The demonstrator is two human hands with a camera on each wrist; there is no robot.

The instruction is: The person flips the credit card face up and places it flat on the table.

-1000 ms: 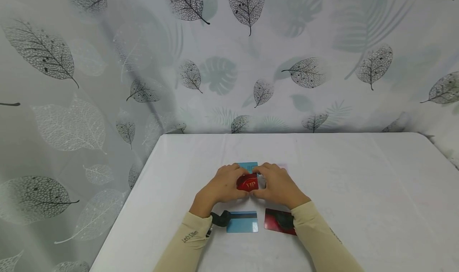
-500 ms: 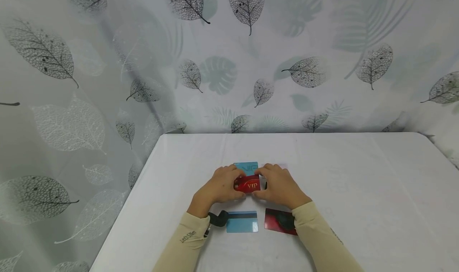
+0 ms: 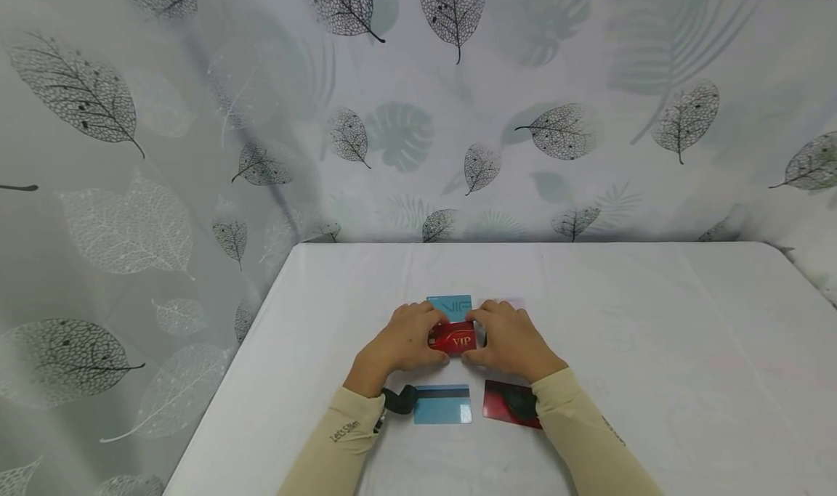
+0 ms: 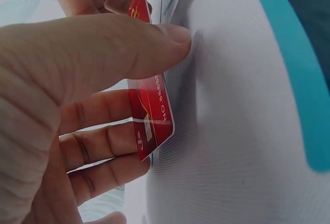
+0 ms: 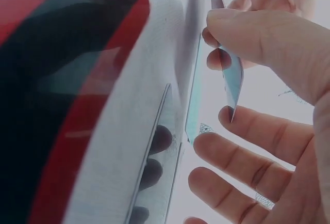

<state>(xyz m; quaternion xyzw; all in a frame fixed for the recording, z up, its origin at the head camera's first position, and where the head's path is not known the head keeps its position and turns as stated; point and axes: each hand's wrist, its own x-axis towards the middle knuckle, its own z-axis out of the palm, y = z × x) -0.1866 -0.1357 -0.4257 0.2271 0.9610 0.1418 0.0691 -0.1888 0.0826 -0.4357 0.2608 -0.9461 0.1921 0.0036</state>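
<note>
In the head view a red VIP card (image 3: 461,340) is held between my two hands over the table. My left hand (image 3: 407,338) pinches its left end, with the thumb on the near edge and fingers on the far edge. At the right end, the thumb and index finger of my right hand (image 3: 513,338) grip the card. The left wrist view shows the red card (image 4: 153,110) standing tilted, its number and chip visible. From the right wrist, the card's bluish back (image 5: 233,82) shows, with the right thumb (image 5: 232,28) along its edge.
A light blue VIP card (image 3: 451,306) lies just beyond the hands, beside a pale pink card (image 3: 513,302) partly covered by the right hand. Nearer lie a blue striped card (image 3: 442,410) and a dark red card (image 3: 498,407), the latter partly under the right wrist. White cloth covers the table (image 3: 654,336).
The red card has shifted slightly right and toward me, and more of its face shows. My left fingers have moved a little apart from the right ones, uncovering more of the blue VIP card.
</note>
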